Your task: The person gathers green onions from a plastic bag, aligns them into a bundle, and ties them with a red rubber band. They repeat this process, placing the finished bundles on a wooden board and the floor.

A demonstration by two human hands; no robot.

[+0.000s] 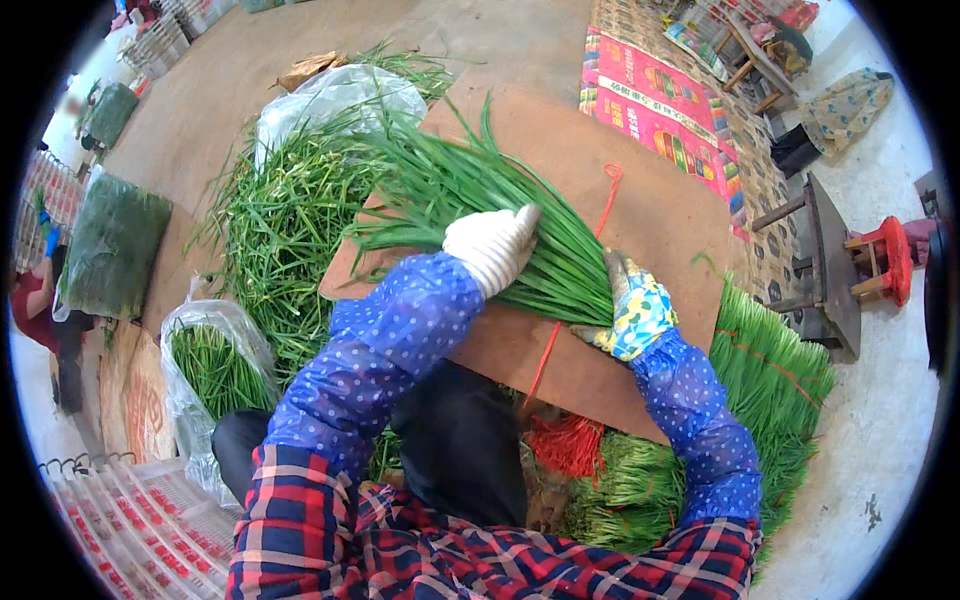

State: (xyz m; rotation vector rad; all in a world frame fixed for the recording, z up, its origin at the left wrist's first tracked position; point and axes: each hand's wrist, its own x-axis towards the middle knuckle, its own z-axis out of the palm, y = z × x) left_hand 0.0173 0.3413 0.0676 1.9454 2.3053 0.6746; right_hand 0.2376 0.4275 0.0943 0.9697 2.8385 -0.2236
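Note:
A loose bunch of long green leaves, which look like garlic chives, lies across a brown board in front of me. My left hand, in a white striped glove, rests on the middle of the bunch with its fingers curled over the leaves. At the right end of the bunch, my right hand, in a flowered glove, holds the stalk ends between thumb and fingers. A red tie runs on the board under the bunch, its looped end showing beyond the leaves.
Left of the board is a big heap of loose greens with clear plastic bags. Tied bundles are stacked at the right. Red ties hang below the board's near edge. A wooden stool stands right; another person is far left.

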